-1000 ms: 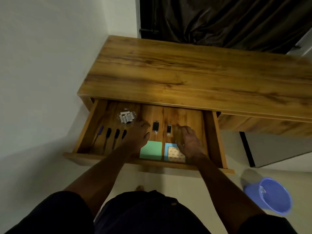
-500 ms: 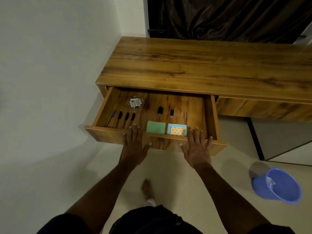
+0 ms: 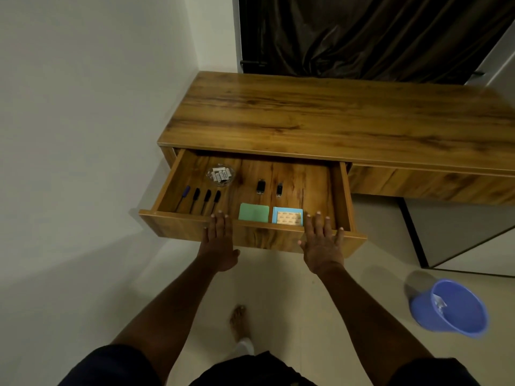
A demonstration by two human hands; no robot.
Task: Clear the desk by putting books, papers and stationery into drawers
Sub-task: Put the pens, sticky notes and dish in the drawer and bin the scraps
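Observation:
The wooden desk [image 3: 334, 118] has its left drawer [image 3: 172, 227] pulled out. Inside lie several pens [image 3: 199, 200] at the left, a clear bag of small white pieces [image 3: 220, 175], two small black clips [image 3: 269, 187], a green pad [image 3: 254, 212] and a blue-edged pad [image 3: 287, 215]. My left hand [image 3: 218, 240] lies flat against the drawer's front panel, fingers straight, fingertips at its top edge. My right hand [image 3: 323, 245] presses the same panel further right, fingers spread.
A white wall stands to the left and a dark curtain [image 3: 348, 34] hangs behind the desk. A blue bucket [image 3: 451, 307] sits on the floor at the right. A grey cabinet [image 3: 459, 235] stands under the desk's right part. My bare foot [image 3: 239, 321] is on the tiles.
Both hands came out of the drawer, where they had been over the stationery, and now lie flat against its front panel. The view drew back from the desk.

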